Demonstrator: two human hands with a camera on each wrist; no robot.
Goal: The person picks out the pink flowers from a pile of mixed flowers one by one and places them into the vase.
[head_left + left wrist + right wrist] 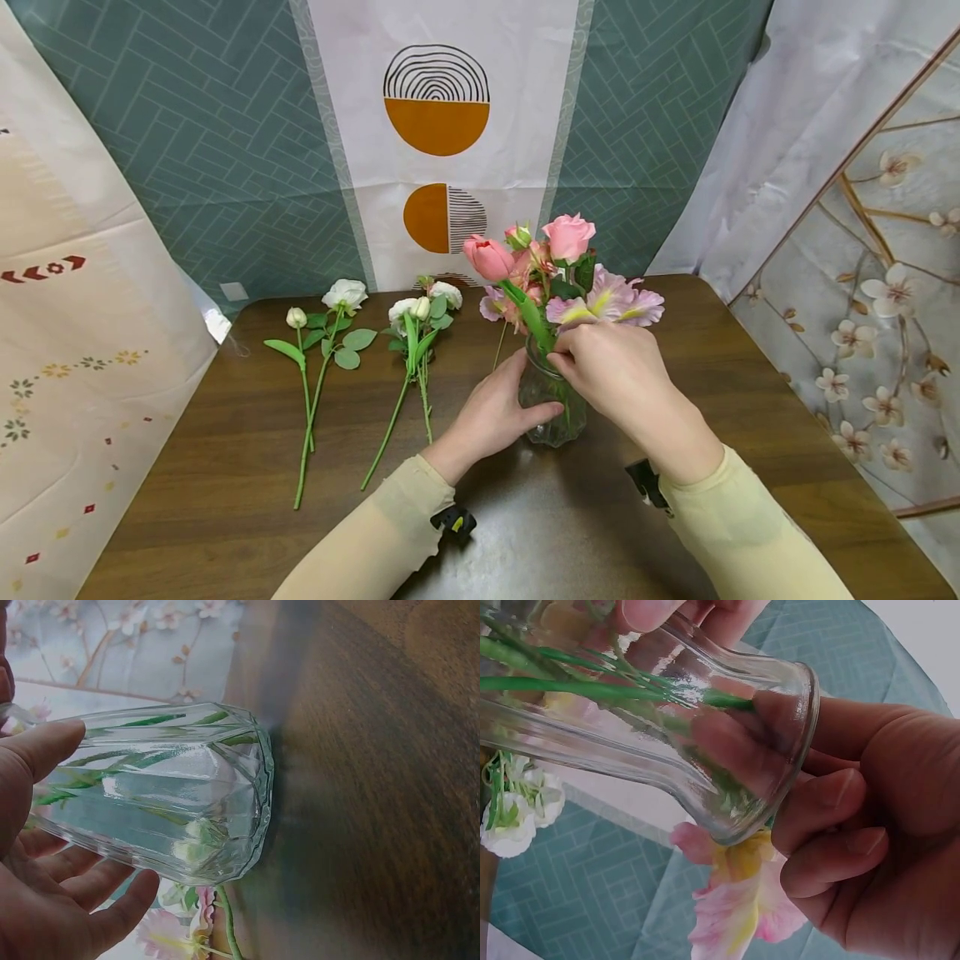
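Observation:
A clear glass vase (553, 429) with ribbed sides stands on the table, and green stems show through its wall in the left wrist view. My left hand (491, 408) holds the vase, thumb on the near side and fingers around the other. At the rim my right hand (618, 371) pinches a green stem (731, 700) with fingertips inside the mouth; which bloom it belongs to I cannot tell. Above the rim rise a pink tulip (489, 258), a pink rose (568, 237) and a lilac ruffled flower (611, 302) with yellow centres.
On the brown wooden table (225, 500), a white rose (345, 297) and a white tulip (296, 317) lie at the left. Nearer the vase lies another bunch of white flowers (420, 308). A thin stem (500, 346) slants behind my left hand. Patterned cloths surround the table.

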